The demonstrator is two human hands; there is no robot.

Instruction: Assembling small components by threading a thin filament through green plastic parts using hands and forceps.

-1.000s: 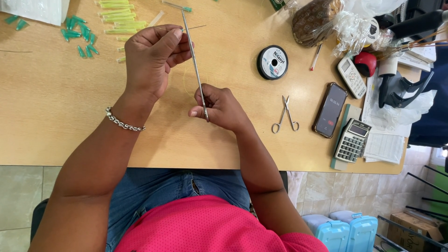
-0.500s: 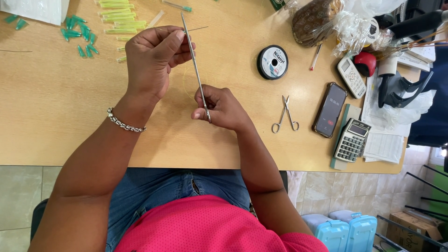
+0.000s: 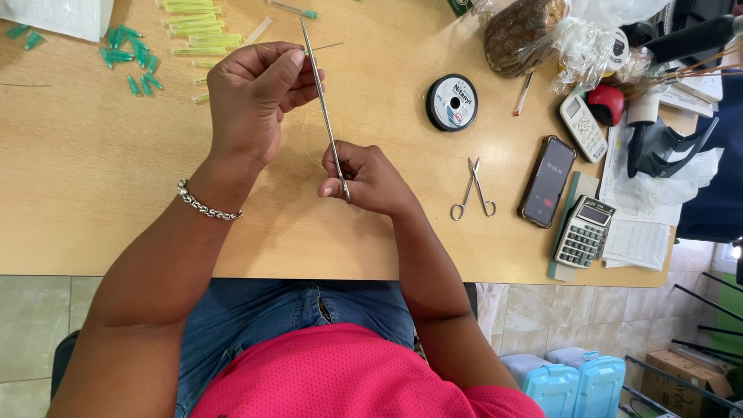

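A long thin metal rod [image 3: 321, 93] stands slanted above the wooden table [image 3: 93, 193]. My right hand [image 3: 364, 178] grips its lower end. My left hand [image 3: 255, 97], with a chain bracelet [image 3: 205, 205] on the wrist, pinches the rod higher up with fingertips closed around it. A very fine wire or thread [image 3: 325, 46] sticks out to the right near my left fingertips. A faint loop of clear line lies on the table between the hands.
A black spool of line [image 3: 451, 102], small scissors [image 3: 472, 190], a phone [image 3: 548, 182], two calculators [image 3: 582, 232] and papers lie to the right. Green caps [image 3: 131, 50] and pale green tubes [image 3: 193, 31] lie at top left. Plastic bags sit at top right.
The rod and both hands have shifted only slightly; the right hand has slid a little along the lower end. The grip is the same.
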